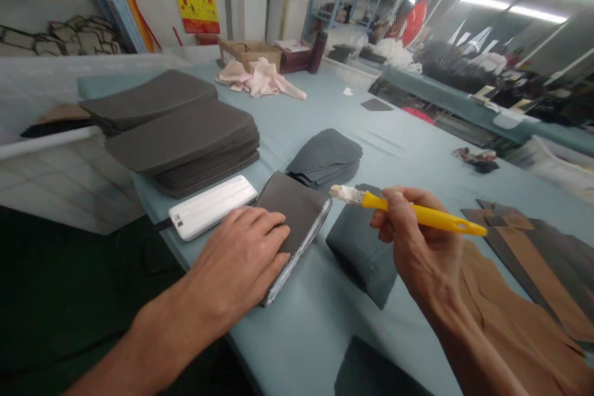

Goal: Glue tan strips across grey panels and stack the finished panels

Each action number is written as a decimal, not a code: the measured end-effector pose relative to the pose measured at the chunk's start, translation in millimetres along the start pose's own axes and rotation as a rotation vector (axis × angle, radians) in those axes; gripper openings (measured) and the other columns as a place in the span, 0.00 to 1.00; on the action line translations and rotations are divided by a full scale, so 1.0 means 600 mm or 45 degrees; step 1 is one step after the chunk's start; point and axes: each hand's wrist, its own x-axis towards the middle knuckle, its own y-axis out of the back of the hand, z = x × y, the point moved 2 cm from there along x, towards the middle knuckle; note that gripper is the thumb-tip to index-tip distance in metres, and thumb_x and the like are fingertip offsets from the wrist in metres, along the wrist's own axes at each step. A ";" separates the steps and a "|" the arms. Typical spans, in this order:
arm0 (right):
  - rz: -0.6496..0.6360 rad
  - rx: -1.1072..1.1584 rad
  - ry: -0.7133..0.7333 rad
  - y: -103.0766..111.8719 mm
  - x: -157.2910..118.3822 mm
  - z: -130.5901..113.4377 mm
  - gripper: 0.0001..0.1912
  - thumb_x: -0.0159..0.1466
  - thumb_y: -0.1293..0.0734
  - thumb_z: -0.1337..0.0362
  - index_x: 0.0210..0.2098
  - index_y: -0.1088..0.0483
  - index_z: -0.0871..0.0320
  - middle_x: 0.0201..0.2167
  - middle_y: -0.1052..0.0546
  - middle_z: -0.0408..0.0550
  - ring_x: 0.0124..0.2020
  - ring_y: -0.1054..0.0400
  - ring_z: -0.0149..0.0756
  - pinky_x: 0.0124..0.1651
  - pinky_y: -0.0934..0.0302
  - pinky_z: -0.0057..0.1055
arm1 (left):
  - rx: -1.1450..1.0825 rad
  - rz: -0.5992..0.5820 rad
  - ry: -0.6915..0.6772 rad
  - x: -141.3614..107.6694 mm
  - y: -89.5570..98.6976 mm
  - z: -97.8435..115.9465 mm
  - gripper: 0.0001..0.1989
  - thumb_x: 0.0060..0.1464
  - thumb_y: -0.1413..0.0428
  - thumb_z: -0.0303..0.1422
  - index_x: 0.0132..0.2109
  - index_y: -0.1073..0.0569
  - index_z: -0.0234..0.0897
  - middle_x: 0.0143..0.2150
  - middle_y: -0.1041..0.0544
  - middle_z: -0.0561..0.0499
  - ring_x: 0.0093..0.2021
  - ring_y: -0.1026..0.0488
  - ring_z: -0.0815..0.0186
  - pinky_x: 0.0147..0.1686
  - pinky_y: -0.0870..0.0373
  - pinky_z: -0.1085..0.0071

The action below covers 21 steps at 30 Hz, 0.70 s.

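At the bench [297,346], a left hand [236,263] presses a foam panel [292,216], and a right hand [417,235] holds a yellow-handled brush [417,210].
In the head view, the panel lies near the bench's near edge, under the flat, open fingers of the left hand. It seems light and soft, so better to take it by the flat face, away from its white-coated side. The right wrist is bent, with fingers closed around the handle, above a second dark panel [362,247].

A flat paintbrush [429,216] with a yellow plastic handle and white-crusted bristles sits pinched in the right hand [417,235], tip pointing left. A stack of dark grey foam sheets [294,213], one long edge smeared white, lies under the flat left hand [241,253].
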 end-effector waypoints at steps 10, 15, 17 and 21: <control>-0.224 0.204 -0.086 -0.039 -0.045 -0.008 0.20 0.66 0.26 0.45 0.36 0.26 0.55 0.24 0.22 0.42 0.20 0.35 0.27 0.23 0.38 0.22 | -0.006 0.179 0.236 -0.029 -0.043 0.098 0.24 0.67 0.42 0.37 0.64 0.28 0.28 0.65 0.23 0.36 0.64 0.23 0.47 0.63 0.24 0.49; -0.361 0.202 0.009 -0.058 -0.053 -0.008 0.14 0.68 0.26 0.50 0.36 0.23 0.55 0.26 0.21 0.44 0.21 0.34 0.27 0.24 0.36 0.23 | -0.035 0.244 0.327 -0.033 -0.060 0.101 0.24 0.64 0.40 0.36 0.63 0.27 0.29 0.65 0.22 0.39 0.64 0.24 0.48 0.62 0.22 0.53; -0.440 0.129 0.075 -0.063 -0.051 -0.010 0.11 0.68 0.27 0.53 0.38 0.21 0.54 0.27 0.19 0.45 0.23 0.33 0.28 0.25 0.35 0.22 | -0.039 0.291 0.326 -0.037 -0.064 0.099 0.23 0.66 0.42 0.37 0.63 0.27 0.29 0.66 0.22 0.40 0.65 0.24 0.49 0.63 0.23 0.55; -0.561 -0.016 0.168 -0.077 -0.040 -0.009 0.08 0.66 0.27 0.57 0.37 0.20 0.54 0.27 0.20 0.43 0.22 0.32 0.26 0.24 0.37 0.19 | -0.042 0.402 0.324 -0.043 -0.073 0.098 0.24 0.67 0.42 0.40 0.63 0.26 0.28 0.65 0.21 0.41 0.64 0.24 0.52 0.64 0.24 0.57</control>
